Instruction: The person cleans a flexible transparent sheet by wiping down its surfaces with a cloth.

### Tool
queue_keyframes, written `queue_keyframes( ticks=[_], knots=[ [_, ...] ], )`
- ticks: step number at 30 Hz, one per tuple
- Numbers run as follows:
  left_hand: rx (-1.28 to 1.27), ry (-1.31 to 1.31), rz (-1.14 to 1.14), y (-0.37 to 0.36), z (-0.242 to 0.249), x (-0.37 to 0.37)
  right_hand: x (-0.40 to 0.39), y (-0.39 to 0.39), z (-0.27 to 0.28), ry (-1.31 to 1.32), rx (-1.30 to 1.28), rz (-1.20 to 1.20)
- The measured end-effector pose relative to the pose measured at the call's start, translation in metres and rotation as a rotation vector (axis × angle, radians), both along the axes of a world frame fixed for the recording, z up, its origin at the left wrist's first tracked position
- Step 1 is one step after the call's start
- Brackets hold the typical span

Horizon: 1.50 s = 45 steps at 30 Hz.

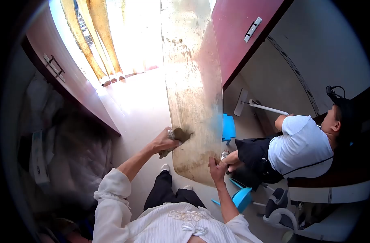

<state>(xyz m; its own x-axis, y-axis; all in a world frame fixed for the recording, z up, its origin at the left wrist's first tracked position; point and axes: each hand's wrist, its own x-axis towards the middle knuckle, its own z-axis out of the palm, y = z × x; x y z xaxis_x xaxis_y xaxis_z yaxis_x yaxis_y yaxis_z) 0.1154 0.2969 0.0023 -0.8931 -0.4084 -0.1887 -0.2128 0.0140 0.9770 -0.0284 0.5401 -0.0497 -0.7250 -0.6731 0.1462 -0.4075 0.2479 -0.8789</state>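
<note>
A long, see-through panel point(195, 105), smeared with brown dirt, stretches upright in front of me from the bright doorway down towards my feet. My left hand point(168, 140) is closed round a dirty, brownish rag point(166, 153) at the panel's left edge. Darker brown material shows against the panel just beyond these fingers. Lower down, my right hand point(217, 168) grips the panel near its bottom right edge, fingers bent and pressed to it. Brown smudges lie around that corner.
At the right, a person point(304, 141) in a white shirt holds a white-handled flat mop point(270, 107) against the wall. Blue chairs point(228, 127) stand beside the panel. Pink doors point(245, 38) flank the bright opening. Plastic-covered items point(75, 158) fill the left side.
</note>
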Motion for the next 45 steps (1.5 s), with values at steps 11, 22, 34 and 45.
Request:
queue_keyframes(
  ticks=[11,22,34,45],
  knots=[
    [0.351,0.113,0.132,-0.023,0.011,-0.003,0.004,0.003,0.019,-0.078,-0.025,0.041],
    [0.509,0.293,0.171,-0.051,0.056,-0.057,0.001,0.006,0.003,-0.254,0.036,-0.011],
    [0.419,-0.034,-0.074,-0.016,-0.018,0.019,-0.011,0.0,-0.027,-0.57,0.041,0.115],
    [0.537,-0.174,-0.102,-0.009,-0.018,0.06,-0.076,-0.086,-0.051,-1.579,0.074,0.52]
  ],
)
